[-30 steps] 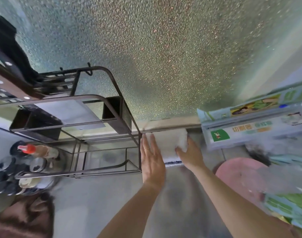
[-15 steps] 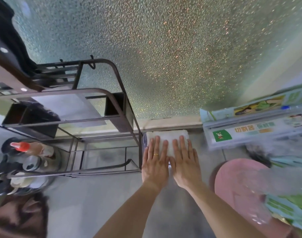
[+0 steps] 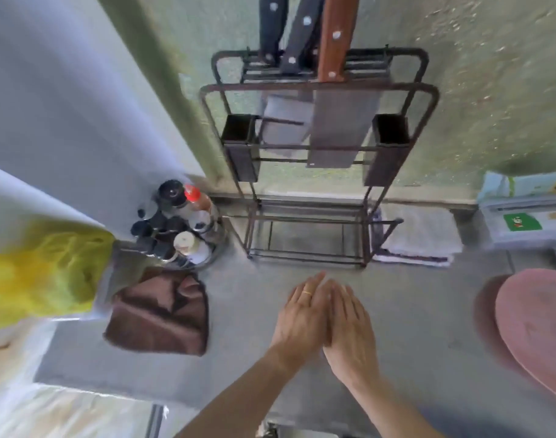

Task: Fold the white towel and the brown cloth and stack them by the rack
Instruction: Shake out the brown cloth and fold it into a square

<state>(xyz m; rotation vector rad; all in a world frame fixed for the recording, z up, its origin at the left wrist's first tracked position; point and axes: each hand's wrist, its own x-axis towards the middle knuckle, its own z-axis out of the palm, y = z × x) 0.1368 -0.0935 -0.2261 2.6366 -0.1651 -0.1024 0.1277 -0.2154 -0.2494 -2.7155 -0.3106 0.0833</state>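
The white towel (image 3: 420, 237) lies folded flat on the counter, right beside the dark metal rack (image 3: 314, 153). The brown cloth (image 3: 159, 317) sits crumpled on the counter at the left, in front of the condiment bottles. My left hand (image 3: 302, 317) and my right hand (image 3: 349, 327) hover side by side over the bare counter in front of the rack, fingers flat and together, holding nothing. Both hands are apart from the towel and the cloth.
Knives and a cleaver (image 3: 336, 121) hang in the rack. A cluster of condiment bottles (image 3: 178, 222) stands left of it. A pink round lid (image 3: 535, 327) lies at the right, boxes (image 3: 526, 216) at the far right, a yellow-green fabric (image 3: 39, 273) at the left.
My hands have lifted off the folded white towel and pulled back toward me and leftward. The view has swung left, bringing the brown cloth into sight.
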